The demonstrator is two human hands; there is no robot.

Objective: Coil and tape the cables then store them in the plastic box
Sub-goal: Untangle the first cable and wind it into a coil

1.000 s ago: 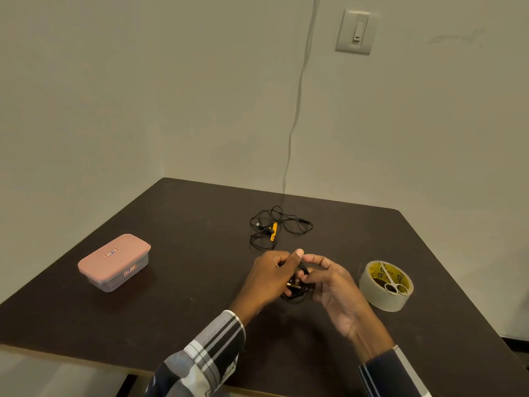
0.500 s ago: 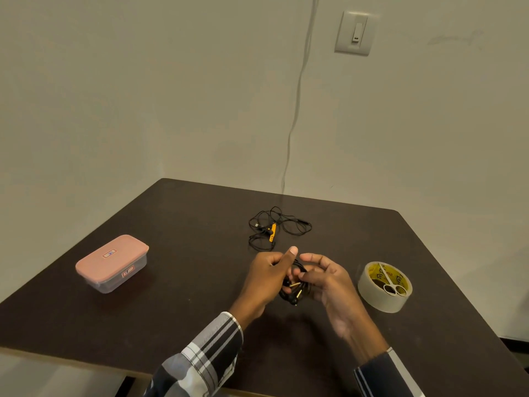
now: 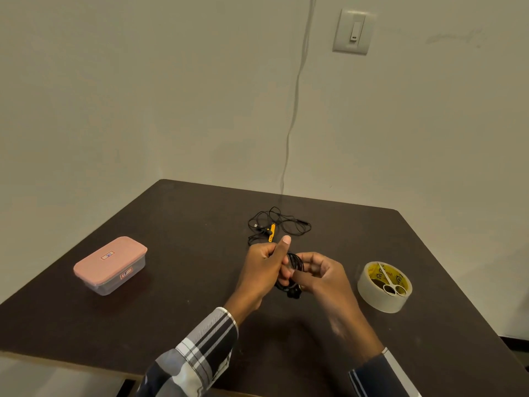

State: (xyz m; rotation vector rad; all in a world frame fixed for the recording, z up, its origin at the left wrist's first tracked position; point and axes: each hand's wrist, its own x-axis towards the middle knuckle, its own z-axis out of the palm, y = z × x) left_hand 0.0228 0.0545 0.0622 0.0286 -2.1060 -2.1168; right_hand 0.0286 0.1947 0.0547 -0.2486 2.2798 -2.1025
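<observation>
A thin black cable point(image 3: 294, 267) is bunched into a small coil between my two hands above the middle of the dark table point(image 3: 186, 310). My left hand point(image 3: 263, 270) grips the coil with its thumb raised. My right hand point(image 3: 320, 273) pinches the coil from the right, and a black plug end hangs just below the fingers. A second black cable with an orange piece point(image 3: 276, 226) lies loose and tangled on the table just beyond my hands. The plastic box point(image 3: 110, 265), clear with a pink lid shut on it, stands at the left.
A roll of clear tape point(image 3: 382, 287) lies flat at the right, with small scissors point(image 3: 390, 282) resting on top of it. A white wire point(image 3: 294, 110) runs down the wall behind the table. A wall switch point(image 3: 353, 31) is at upper right.
My hands have shifted slightly on the coil, and the plug end now hangs lower beneath my fingers. The other objects have stayed put.
</observation>
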